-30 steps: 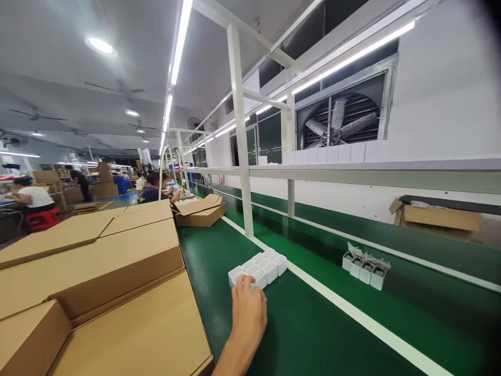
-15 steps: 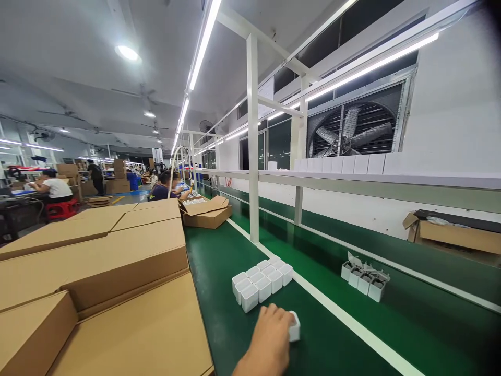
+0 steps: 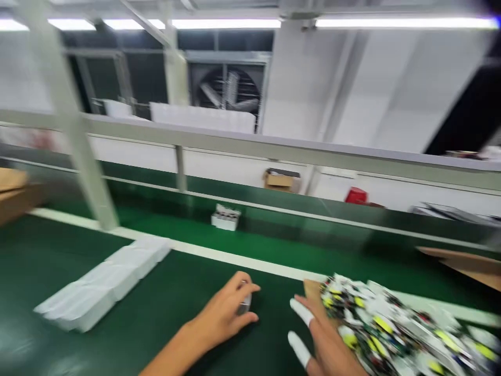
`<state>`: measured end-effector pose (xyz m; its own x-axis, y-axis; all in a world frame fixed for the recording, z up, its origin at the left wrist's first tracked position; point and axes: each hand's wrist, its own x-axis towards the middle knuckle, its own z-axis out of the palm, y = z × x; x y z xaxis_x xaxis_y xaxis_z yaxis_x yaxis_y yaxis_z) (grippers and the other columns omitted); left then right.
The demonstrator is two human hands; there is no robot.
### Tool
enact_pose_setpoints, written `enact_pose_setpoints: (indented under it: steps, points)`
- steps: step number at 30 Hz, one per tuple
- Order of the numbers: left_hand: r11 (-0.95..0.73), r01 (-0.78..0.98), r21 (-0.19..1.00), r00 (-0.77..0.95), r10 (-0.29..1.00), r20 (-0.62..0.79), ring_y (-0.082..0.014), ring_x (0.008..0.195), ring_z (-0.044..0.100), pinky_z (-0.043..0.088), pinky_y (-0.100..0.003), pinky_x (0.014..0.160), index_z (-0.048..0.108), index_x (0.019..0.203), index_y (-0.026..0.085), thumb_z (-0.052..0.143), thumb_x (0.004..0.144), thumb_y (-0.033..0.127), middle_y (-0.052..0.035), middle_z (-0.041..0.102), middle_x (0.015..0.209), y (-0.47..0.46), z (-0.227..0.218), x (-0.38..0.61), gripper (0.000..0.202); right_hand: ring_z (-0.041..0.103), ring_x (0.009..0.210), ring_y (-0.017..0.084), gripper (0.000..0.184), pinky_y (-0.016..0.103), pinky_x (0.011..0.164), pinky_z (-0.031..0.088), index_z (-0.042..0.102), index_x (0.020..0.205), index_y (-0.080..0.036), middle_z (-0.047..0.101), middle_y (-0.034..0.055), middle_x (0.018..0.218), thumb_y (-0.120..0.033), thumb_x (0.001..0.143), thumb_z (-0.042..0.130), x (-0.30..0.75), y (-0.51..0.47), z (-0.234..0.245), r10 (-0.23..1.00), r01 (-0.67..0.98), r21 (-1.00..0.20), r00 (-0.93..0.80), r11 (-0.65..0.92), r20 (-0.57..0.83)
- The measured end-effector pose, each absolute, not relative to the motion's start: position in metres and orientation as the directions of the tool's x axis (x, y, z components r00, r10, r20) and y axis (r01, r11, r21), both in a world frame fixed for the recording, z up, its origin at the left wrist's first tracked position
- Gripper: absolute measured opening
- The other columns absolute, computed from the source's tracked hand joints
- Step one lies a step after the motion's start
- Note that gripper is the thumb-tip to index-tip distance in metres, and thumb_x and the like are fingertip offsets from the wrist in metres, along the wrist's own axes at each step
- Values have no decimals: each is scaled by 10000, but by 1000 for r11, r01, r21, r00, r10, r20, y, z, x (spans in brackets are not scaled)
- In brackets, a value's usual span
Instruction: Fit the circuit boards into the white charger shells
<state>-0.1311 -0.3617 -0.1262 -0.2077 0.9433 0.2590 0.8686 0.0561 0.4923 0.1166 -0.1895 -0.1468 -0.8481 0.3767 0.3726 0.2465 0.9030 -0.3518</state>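
Low in the middle of the head view, my left hand (image 3: 223, 308) is curled around a small white-grey box (image 3: 246, 302), mostly hidden by the fingers and thumb. To its right, my right hand (image 3: 331, 342) reaches in, fingers spread, holding nothing visible. White finger covers sit on two of its digits. Beside that hand lies a heap of small white, black and yellow parts (image 3: 403, 334), blurred, on a brown cardboard piece (image 3: 311, 292). A block of white open-topped boxes (image 3: 105, 282) stands to the left on the green bench (image 3: 188, 297).
Behind the pale strip, a short row of white boxes (image 3: 225, 218) stands on the bench. A white post (image 3: 74, 125) rises at left, and a long shelf (image 3: 297, 149) crosses above. Brown cardboard (image 3: 19, 203) sits far left; a cardboard flap (image 3: 465, 263) juts in at right.
The view has swung right, bringing the parts heap and my right hand into sight. The stacked cartons at left have mostly gone out of view. The block of white boxes now appears farther left.
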Motion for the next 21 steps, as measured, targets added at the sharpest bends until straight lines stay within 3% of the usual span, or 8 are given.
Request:
enact_pose_setpoints:
  steps: [3,6,9,13,17,21]
  points:
    - [-11,821,571,-271,872,407,-255,1107,698,634,-318,877,618,1414,362,691,950,307,-89,560,1410,-356,-151,-148,473,482,1494,290,517,477,1246,417,506,1525,-177,511,157,1590,-271,1017,487,164,-126,-124,506,423,-281,-755,862,417]
    - [-45,848,528,-289,795,533,-265,1023,715,649,-318,786,688,1351,410,738,928,410,-82,595,1380,-353,-169,-157,426,510,1449,328,545,544,1224,415,547,1451,-96,563,215,1514,-191,925,440,206,-87,-101,633,604,-230,-626,763,456]
    - [-59,875,480,-286,738,611,-305,1086,707,661,-393,869,714,1324,422,753,912,457,-86,613,1388,-349,-179,-160,416,586,1362,319,572,517,1171,464,602,1402,-116,646,188,1428,-162,853,448,218,-77,-88,654,643,-183,-641,743,403]
    - [-53,881,471,-265,768,583,-318,1172,702,653,-432,963,702,1339,431,756,917,448,-82,610,1427,-346,-186,-165,425,624,1325,298,521,435,1150,468,688,1296,-170,698,145,1383,-157,795,545,194,-78,-89,636,627,-148,-700,765,324]
    - [-35,856,516,-297,784,545,-337,1293,659,639,-429,1010,658,1405,408,768,907,356,-86,595,1468,-354,-182,-163,513,749,994,314,256,373,915,543,754,894,-191,798,153,981,-134,673,639,167,-66,-85,668,654,-162,-681,739,301]
    - [-13,832,555,-327,796,509,-322,1363,614,587,-441,1103,613,1442,371,794,858,226,-88,568,1501,-369,-166,-155,628,693,629,244,76,318,642,502,669,680,-243,690,68,607,-223,721,607,163,-43,-60,675,639,-236,-634,732,378]
